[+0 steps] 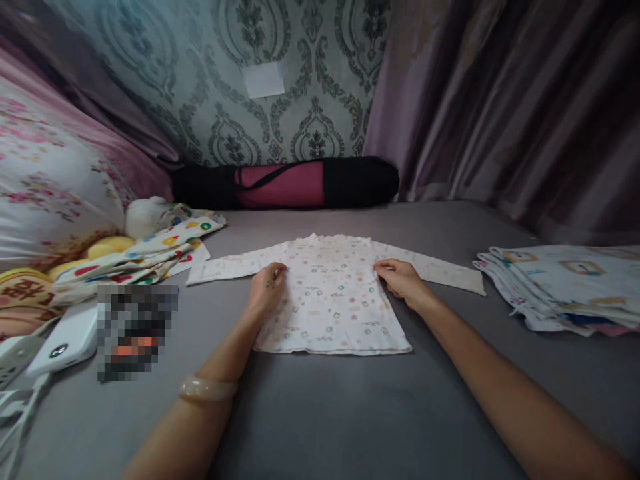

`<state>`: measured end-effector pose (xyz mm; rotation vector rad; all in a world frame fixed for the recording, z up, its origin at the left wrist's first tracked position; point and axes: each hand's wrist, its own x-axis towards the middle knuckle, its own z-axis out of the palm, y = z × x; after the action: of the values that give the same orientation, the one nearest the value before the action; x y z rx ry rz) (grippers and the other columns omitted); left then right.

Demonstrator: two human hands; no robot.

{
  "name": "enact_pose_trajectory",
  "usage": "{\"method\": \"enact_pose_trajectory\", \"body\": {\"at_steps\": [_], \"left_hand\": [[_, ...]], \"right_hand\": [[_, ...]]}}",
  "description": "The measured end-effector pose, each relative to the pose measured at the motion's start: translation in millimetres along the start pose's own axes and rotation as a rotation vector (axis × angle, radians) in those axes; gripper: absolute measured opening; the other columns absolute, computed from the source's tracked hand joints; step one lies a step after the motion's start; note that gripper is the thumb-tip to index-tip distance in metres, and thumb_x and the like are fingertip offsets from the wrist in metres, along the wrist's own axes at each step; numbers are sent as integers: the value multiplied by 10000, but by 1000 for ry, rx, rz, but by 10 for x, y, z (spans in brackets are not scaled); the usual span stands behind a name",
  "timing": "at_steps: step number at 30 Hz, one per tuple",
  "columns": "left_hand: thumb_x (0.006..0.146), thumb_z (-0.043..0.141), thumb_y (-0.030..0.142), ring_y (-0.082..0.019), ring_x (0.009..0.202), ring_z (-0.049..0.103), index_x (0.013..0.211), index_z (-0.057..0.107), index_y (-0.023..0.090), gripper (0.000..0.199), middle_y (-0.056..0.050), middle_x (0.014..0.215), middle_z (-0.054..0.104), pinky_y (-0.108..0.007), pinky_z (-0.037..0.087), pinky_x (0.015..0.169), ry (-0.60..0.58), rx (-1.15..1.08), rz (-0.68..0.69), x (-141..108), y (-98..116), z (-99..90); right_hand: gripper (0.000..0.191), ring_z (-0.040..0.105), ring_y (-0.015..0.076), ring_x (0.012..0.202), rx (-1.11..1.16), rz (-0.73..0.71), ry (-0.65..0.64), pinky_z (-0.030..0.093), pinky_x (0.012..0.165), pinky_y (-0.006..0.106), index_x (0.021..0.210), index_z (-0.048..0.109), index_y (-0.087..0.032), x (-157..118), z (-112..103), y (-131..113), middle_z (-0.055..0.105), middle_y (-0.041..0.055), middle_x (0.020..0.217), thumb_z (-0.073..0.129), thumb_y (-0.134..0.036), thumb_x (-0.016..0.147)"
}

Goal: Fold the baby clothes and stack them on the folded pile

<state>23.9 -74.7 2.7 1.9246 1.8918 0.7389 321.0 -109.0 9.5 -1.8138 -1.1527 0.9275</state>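
Between both hands' pinching fingertips point(285, 267), white printed shirt point(334, 293), sides gripped below sleeves

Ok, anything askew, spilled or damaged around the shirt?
No spill or damage shows. The shirt lies flat. Only the patterned clothes on the left look untidy, loosely bunched. A pixelated patch nearby can't be judged.

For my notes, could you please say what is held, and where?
The patterned shirt: left hand and right hand pinch its opposite side edges.

dim, slightly bluish light with darker corners, soft detail, stretched edges and one pixelated patch at left
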Motion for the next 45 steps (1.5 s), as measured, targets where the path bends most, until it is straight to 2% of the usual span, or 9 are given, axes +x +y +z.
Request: {"method": "enact_pose_trajectory", "body": {"at_steps": [7, 10, 16, 20, 23, 28, 32, 37, 45], "left_hand": [[892, 406, 226, -244, 976, 615, 1138, 656, 182, 353, -109, 1006, 684, -306, 433, 859, -19, 113, 81, -60, -7, -9], [924, 372, 261, -250, 976, 609, 1184, 639, 203, 377, -126, 1048, 654, -308, 438, 831, -40, 214, 88, -89, -14, -33], [943, 334, 266, -233, 885, 618, 1234, 594, 251, 390, -124, 1079, 591, -301, 441, 743, -119, 415, 58, -141, 0, -67], [893, 406, 187, -253, 895, 609, 1158, 612, 191, 335, -150, 1121, 552, -317, 450, 717, -158, 542, 78, -192, 140, -162], [886, 399, 142, -309, 1060, 553, 1055, 638, 113, 294, -197, 1145, 553, -376, 449, 846, -121, 606, 202, -236, 302, -167], [980, 298, 333, -292, 1366, 347, 1301, 496, 107, 440, -183, 1442, 431, -435, 297, 1096, -169, 410, 477, -303, 413, 159], [967, 252, 514, -332, 1434, 227, 1439, 340, 63, 659, -212, 1533, 289, -475, 197, 1142, -202, 434, 384, -292, 275, 352], [948, 197, 584, -337, 1440, 205, 1454, 308, 11, 772, -242, 1531, 263, -441, 175, 1153, -151, 541, 248, -238, 142, 341], [967, 150, 545, -317, 1448, 190, 1462, 294, 16, 739, -221, 1540, 264, -446, 155, 1164, -169, 616, 321, -338, 246, 201]], "right_hand": [[246, 623, 165, 713, -372, -226, 50, 424, 602, 230, 949, 712, -203, 19, 12, 47, 693, 34, 790, 503, -281, 846], [301, 644, 220, 906, -672, -327, 84, 438, 733, 283, 1053, 682, -216, -81, 11, 27, 706, 78, 986, 420, -266, 913], [406, 644, 248, 913, -1100, -303, 16, 427, 739, 330, 1234, 554, -185, -343, 7, -68, 668, 147, 1054, 249, -184, 966], [422, 627, 276, 965, -1145, -303, 47, 432, 800, 373, 1203, 575, -138, -413, 12, -143, 638, 184, 1079, 243, -125, 942], [423, 516, 318, 1185, -1125, -478, 100, 378, 963, 439, 1221, 578, -92, -416, 78, -168, 561, 220, 1254, 266, -138, 940], [598, 197, 259, 1442, -915, -625, -115, 199, 1151, 407, 1464, 332, -63, -360, 330, -63, 276, 175, 1546, 237, -409, 985], [709, 117, 265, 1461, -893, -538, -165, 133, 1173, 429, 1494, 275, -63, -322, 435, 42, 192, 174, 1573, 216, -530, 964], [784, 94, 301, 1460, -932, -497, -115, 103, 1175, 459, 1496, 265, -41, -311, 436, 69, 141, 193, 1578, 202, -596, 946], [720, 99, 293, 1462, -973, -579, -216, 93, 1175, 482, 1492, 306, -96, -399, 344, -3, 175, 162, 1579, 173, -562, 960]]}}
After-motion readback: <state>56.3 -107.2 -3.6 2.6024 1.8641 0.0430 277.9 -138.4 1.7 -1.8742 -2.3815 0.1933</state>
